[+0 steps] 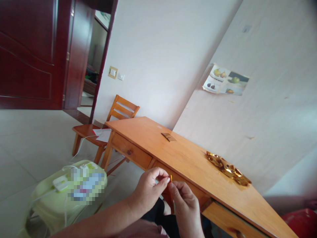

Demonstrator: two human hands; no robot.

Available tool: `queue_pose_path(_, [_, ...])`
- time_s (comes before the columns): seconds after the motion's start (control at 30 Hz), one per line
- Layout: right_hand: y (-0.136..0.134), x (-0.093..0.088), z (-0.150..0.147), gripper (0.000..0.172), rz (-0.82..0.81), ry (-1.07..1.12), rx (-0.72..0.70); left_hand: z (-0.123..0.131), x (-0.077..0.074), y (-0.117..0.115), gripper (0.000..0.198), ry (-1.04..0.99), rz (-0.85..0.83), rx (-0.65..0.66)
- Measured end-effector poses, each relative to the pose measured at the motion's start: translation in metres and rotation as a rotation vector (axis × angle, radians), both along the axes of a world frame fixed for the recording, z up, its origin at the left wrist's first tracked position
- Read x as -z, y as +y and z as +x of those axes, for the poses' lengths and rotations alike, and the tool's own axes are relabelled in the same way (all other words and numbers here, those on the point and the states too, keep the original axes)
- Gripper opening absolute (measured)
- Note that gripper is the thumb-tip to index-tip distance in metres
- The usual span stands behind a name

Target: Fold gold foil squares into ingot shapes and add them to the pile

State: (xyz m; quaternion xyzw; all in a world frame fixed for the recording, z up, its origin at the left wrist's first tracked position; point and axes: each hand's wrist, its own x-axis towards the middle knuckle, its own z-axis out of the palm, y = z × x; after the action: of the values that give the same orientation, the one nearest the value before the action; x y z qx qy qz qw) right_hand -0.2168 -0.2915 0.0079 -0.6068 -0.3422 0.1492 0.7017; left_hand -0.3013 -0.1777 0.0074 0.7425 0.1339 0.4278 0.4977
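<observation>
A pale green plastic stool [42, 195] carries something masked by pixels; the left hand [151, 185] pinches thumb to forefinger on a thin golden strip [171, 178] (its lower length, behind the fingers, is hard to follow); the right hand [184, 198] pinches it too, before a smooth wooden table [193, 157]; crumpled, shiny gold foil [229, 170] lies on top; a red shape [300, 222] is cut off rightmost

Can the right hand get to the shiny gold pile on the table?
Probably yes: nothing seems to stand between the right hand and the gold pile on the table, though that hand looks busy with a thin gold strip.
</observation>
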Motion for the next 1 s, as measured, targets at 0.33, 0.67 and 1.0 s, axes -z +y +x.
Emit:
queue_pose_path(0.33, [0.004, 0.004, 0.000, 0.038, -0.055, -0.088, 0.060, 0.005, 0.006, 0.003, 0.010, -0.005, 0.244, -0.162])
queue_pose_path(0.67, [0.004, 0.011, 0.006, 0.036, -0.092, -0.145, 0.076, 0.007, 0.012, 0.003, 0.005, -0.107, 0.154, -0.082])
queue_pose_path(1.0, [0.001, 0.016, 0.006, 0.034, -0.129, -0.187, 0.054, 0.005, 0.001, -0.001, 0.023, -0.020, -0.536, 0.327])
